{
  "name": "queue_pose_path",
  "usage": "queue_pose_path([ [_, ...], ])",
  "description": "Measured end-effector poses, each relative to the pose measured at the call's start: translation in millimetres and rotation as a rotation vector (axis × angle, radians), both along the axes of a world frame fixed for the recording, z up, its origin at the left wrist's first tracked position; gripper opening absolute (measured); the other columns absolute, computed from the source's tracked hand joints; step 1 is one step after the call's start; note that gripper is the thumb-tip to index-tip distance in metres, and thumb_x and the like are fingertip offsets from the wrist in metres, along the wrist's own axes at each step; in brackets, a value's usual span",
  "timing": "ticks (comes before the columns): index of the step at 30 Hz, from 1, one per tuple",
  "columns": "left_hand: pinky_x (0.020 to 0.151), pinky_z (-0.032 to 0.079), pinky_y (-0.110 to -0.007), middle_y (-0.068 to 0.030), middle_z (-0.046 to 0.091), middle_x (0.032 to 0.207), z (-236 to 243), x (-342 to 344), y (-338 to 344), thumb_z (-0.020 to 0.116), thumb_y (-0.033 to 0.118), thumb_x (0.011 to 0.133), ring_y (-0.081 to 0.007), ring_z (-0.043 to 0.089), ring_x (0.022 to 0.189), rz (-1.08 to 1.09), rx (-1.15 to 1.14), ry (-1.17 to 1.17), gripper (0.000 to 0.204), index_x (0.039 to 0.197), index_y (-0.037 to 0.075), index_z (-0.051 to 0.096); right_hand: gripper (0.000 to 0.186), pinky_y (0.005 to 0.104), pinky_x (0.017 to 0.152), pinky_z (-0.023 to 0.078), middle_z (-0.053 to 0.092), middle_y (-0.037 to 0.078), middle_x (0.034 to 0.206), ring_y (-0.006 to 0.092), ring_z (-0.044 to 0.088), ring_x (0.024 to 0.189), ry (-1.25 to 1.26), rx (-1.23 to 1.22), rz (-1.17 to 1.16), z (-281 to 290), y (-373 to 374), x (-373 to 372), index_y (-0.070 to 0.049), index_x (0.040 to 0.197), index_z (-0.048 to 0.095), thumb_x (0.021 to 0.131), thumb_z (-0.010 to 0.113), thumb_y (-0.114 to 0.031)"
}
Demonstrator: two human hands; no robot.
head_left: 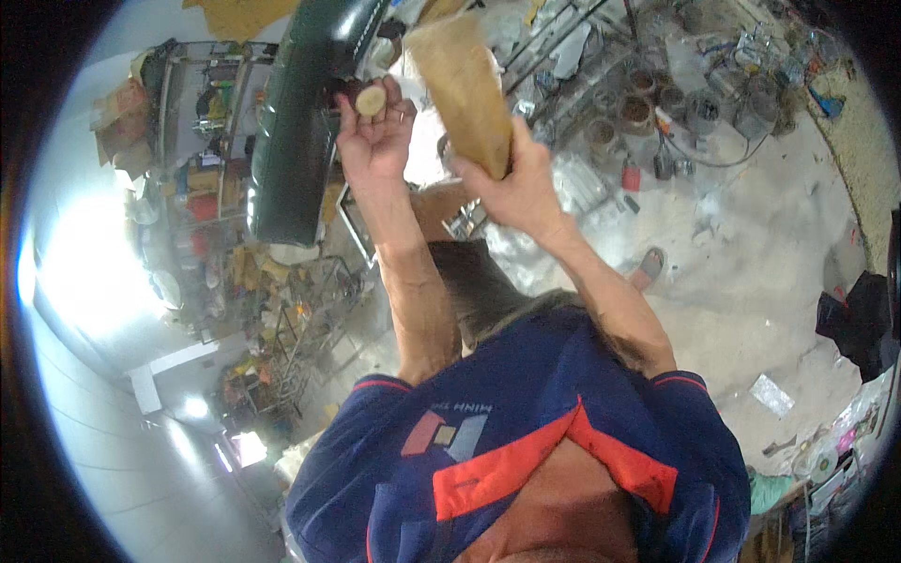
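Observation:
My left hand point(375, 145) is raised palm up, its fingers curled around a small round pale-yellow piece point(372, 100), whose exact kind I cannot make out. Just behind and left of it stands a long dark green padded cushion point(298, 131) with stitched seams. My right hand point(511, 183) grips the near end of a tan, wood-coloured flat block point(460, 84). The block slants up and away, slightly blurred. Whether my left fingertips touch the cushion, I cannot tell.
Cans and jars point(638, 113) crowd the floor at the far right, near a red container point(631, 174). Shelving point(202, 122) with assorted items stands on the left. A sandal-clad foot point(648, 269) shows on the pale floor. Dark cloth point(859, 324) lies at the right edge.

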State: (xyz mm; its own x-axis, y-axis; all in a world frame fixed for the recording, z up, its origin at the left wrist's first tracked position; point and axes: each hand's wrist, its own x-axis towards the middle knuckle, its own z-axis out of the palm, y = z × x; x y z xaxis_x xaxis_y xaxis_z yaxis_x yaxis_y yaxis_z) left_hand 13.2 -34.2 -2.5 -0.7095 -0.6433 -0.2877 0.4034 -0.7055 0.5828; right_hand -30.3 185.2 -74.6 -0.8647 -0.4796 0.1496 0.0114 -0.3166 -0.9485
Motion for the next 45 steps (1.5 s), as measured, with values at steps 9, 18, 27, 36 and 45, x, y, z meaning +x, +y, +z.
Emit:
queue_pose_path([
  [9,0.059,0.05,-0.025,-0.0195,0.069,0.124,16.9,-21.8,75.0,0.069,0.023,0.107,-0.0383,0.065,0.123,0.006,-0.173,-0.049,0.029,0.125,0.0,0.066,0.05,0.0351,0.09,0.057,0.075,0.013,0.113,0.0175,0.071,0.103,-0.159,-0.032,-0.021,-13.1,22.2,-15.6,0.005,0.129,0.06,0.09,0.085,-0.015],
  [18,0.057,0.05,-0.024,-0.0286,0.061,0.132,17.1,-14.7,53.2,0.064,0.011,0.106,-0.045,0.06,0.128,-0.01,-0.096,0.106,0.028,0.126,-0.008,0.06,0.053,0.0405,0.079,0.061,0.079,0.022,0.099,0.0282,0.079,0.091,-0.106,-0.051,-0.108,-27.7,24.6,-10.2,0.006,0.122,0.06,0.087,0.086,-0.023],
  [27,0.053,0.046,-0.026,-0.0275,0.068,0.119,12.9,9.3,8.4,0.066,0.015,0.105,-0.0429,0.066,0.112,-0.09,0.119,0.146,0.034,0.13,-0.008,0.061,0.051,0.0387,0.081,0.059,0.078,0.02,0.1,0.0236,0.077,0.093,-0.036,0.016,0.07,-13.6,34.9,2.3,0.006,0.124,0.06,0.088,0.086,-0.02],
  [36,0.097,0.063,-0.051,-0.02,0.073,0.121,2.0,-16.2,-7.7,0.066,0.015,0.106,-0.0383,0.069,0.116,0.23,-0.027,0.093,0.026,0.122,-0.006,0.067,0.05,0.0391,0.078,0.06,0.078,0.021,0.098,0.0267,0.079,0.091,-0.025,-0.035,0.065,-0.5,32.9,9.1,0.005,0.117,0.057,0.086,0.089,-0.017],
  [45,0.097,0.06,-0.054,-0.0143,0.075,0.119,-15.0,-22.4,-31.0,0.067,0.026,0.107,-0.0346,0.072,0.112,0.305,-0.267,-0.045,0.03,0.123,0.001,0.07,0.055,0.0479,0.073,0.059,0.074,0.03,0.094,0.0459,0.077,0.087,0.133,0.129,0.072,-5.9,-25.8,0.7,0.005,0.112,0.054,0.084,0.09,-0.026],
])
